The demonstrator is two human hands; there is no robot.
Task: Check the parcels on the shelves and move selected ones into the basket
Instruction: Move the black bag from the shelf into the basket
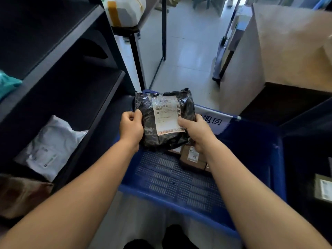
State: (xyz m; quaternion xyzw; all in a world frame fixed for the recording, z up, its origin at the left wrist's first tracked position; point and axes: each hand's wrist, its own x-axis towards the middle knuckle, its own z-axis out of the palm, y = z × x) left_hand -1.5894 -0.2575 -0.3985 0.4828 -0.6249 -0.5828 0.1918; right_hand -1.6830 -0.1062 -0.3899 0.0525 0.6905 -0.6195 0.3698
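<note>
On the far left a dark shelf unit (59,56) holds a white mailer bag (51,150) on a lower shelf, with a teal bag (8,83) just showing on the shelf above. The left hand (131,127) grips the left edge of a black plastic parcel (167,121), fingers curled round it. The parcel is held above the far end of a blue basket (179,187), its white shipping label (168,115) facing up. The right hand (195,133) pinches the parcel's lower right corner — thumb on the label, fingers underneath. Small brown boxes (193,159) lie in the basket just below that hand. On the right stands a large cardboard box (280,49).
</note>
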